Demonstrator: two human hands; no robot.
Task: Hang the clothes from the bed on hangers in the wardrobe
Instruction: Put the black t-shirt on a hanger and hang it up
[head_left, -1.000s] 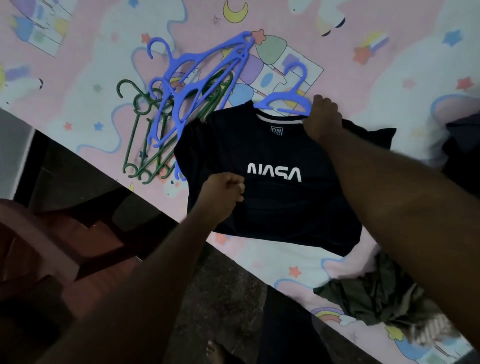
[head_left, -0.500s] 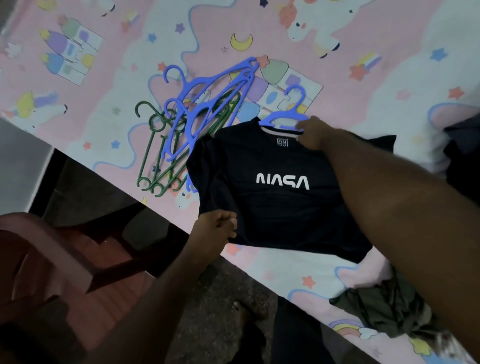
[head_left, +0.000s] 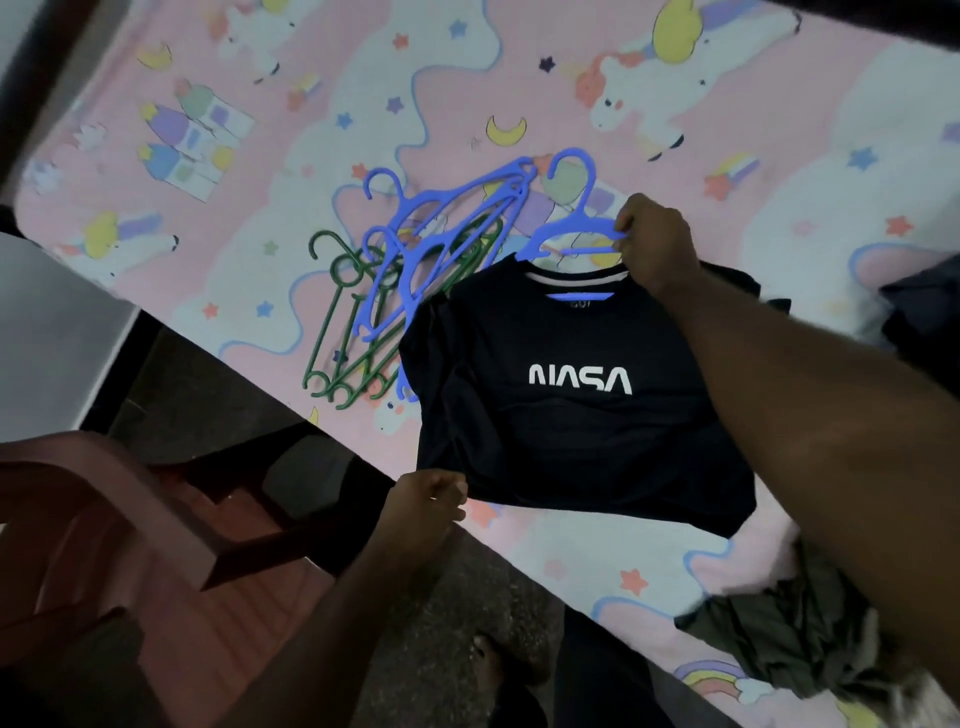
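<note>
A dark navy NASA T-shirt (head_left: 571, 431) lies flat on the pink cartoon bedsheet (head_left: 260, 130). A blue hanger (head_left: 574, 228) sticks out of its collar, hook pointing away from me. My right hand (head_left: 654, 244) grips the hanger's right shoulder at the collar. My left hand (head_left: 428, 501) pinches the shirt's bottom hem at the bed's near edge. A pile of loose blue hangers (head_left: 441, 234) and green hangers (head_left: 353, 332) lies just left of the shirt.
An olive-green garment (head_left: 779, 644) is crumpled at the lower right of the bed, and dark clothes (head_left: 919, 312) lie at the right edge. A reddish plastic chair (head_left: 104, 545) stands at the lower left. A bare foot (head_left: 488, 660) rests on the dark floor.
My left hand slid down from the shirt's middle to its hem. My right hand moved the blue hanger further out through the collar. The view shifted up the bed.
</note>
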